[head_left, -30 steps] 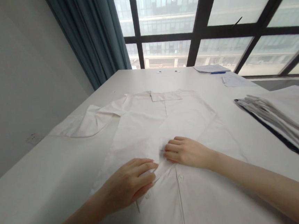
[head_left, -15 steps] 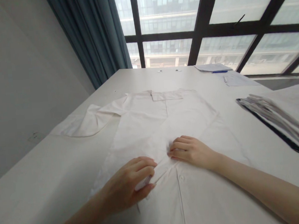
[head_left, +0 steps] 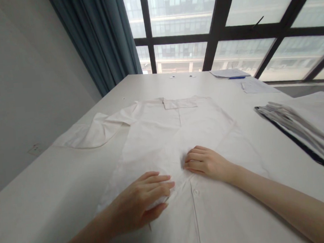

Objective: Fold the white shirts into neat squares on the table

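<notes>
A white button-up shirt (head_left: 151, 132) lies spread face up on the table, its collar at the far end and one sleeve stretched out to the left. My left hand (head_left: 141, 197) rests on the shirt front just left of the button strip, fingers extended and thumb apart. Some white cloth shows between that thumb and the fingers. On the other side of the strip, my right hand (head_left: 206, 162) has its fingers curled down onto the cloth, and their tips are partly hidden. A button (head_left: 196, 192) sits just below my right hand.
A stack of folded white cloth (head_left: 311, 123) with a dark layer beneath lies on the right of the white table (head_left: 153, 85). Papers (head_left: 228, 73) and a blue pen (head_left: 237, 78) are at the far edge. A blue curtain (head_left: 106, 39) and windows stand behind.
The fingers of my left hand have straightened and moved slightly right across the cloth. My right hand stays nearly in place, with its fingers still curled.
</notes>
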